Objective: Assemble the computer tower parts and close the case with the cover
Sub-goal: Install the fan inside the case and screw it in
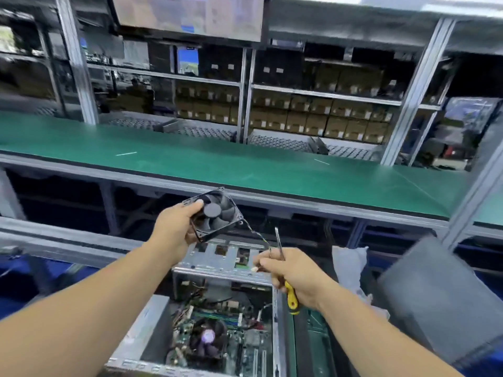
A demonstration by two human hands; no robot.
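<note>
A square black plastic case fan is gripped by its left edge in the left hand, above the open grey metal computer tower. A yellow-handled screwdriver and the fan's thin wire are clasped in the right hand.

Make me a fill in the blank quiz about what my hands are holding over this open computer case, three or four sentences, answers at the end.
1. The left hand holds a black case ____ above the open computer case.
2. The right hand grips a screwdriver whose handle is black and ____.
3. The screwdriver's metal shaft points ____.
4. The workbench behind the hands has a ____ surface.

Answers: fan; yellow; upward; green
</note>
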